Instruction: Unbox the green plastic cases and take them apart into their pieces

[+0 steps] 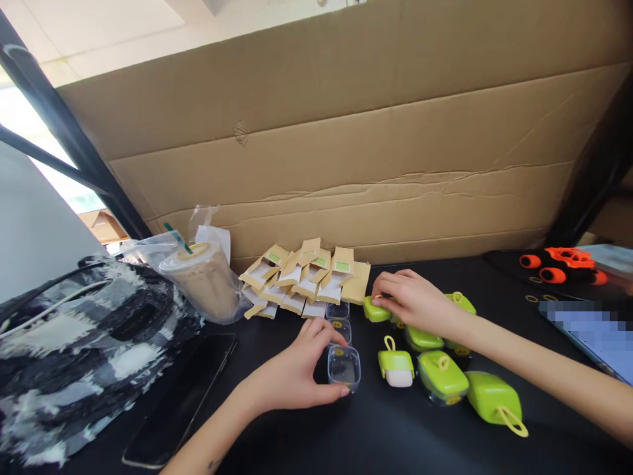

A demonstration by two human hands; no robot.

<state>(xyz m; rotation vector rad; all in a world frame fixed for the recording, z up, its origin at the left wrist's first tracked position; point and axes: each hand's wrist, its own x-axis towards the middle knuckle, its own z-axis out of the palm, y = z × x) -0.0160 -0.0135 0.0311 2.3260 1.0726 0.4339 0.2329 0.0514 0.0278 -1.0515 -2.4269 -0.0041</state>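
My left hand (297, 369) curls around a small clear plastic case (344, 367) on the black table, thumb and fingers pinching its sides. Two more clear cases (339, 320) lie in a row just behind it. My right hand (413, 297) rests on a green lid (376, 310), fingers closed over it. Several green lidded cases with yellow loops (442, 375) lie below and right of that hand. One green lid sits on a white piece (396, 367).
A pile of folded tan cardboard sleeves (306, 277) lies against a big cardboard sheet (346, 152). An iced drink in a plastic bag (202, 280), a black-and-white bag (79, 343) and a dark phone (182, 402) sit at left. Orange parts (564, 264) lie far right.
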